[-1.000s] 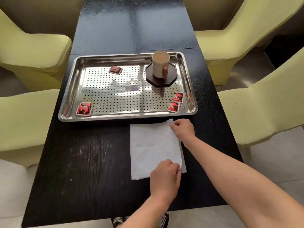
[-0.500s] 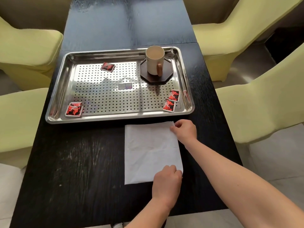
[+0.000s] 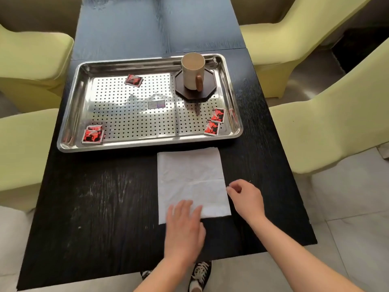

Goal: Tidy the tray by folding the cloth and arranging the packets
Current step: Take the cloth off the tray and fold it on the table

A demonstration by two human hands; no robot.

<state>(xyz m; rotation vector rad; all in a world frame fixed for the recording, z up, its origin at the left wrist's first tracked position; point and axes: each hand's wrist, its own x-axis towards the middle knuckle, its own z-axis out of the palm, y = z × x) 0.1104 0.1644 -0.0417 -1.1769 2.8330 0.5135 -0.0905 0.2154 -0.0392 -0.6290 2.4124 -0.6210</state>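
Cloth (image 3: 190,182): one, white, folded to a rectangle, flat on the table (image 3: 94,197) just on the person's side of the tray (image 3: 69,123), under its right half. Long axis runs from tray toward the person.

Left hand (image 3: 184,227): palm down, fingers spread and flat on the cloth's near edge, pinning it, gripping nothing. This hand is the nearer, being in contact.

Right hand (image 3: 246,198): just beside the cloth's right edge, near the lower corner; fingers loosely curled and empty. Whether the fingertips touch the edge cannot be told. The cloth lies to the left of these fingers, so a further fold would likely start from this edge.

Packets, red, all in the tray: five by count. One far-left (image 3: 133,80); two overlapping at the near-left corner (image 3: 92,135); two at the near-right corner (image 3: 215,121). Still scattered.

Mug (image 3: 192,70): one, on one dark coaster (image 3: 195,86), tray's far-right corner.

Chairs: four, yellow-green, around the table.
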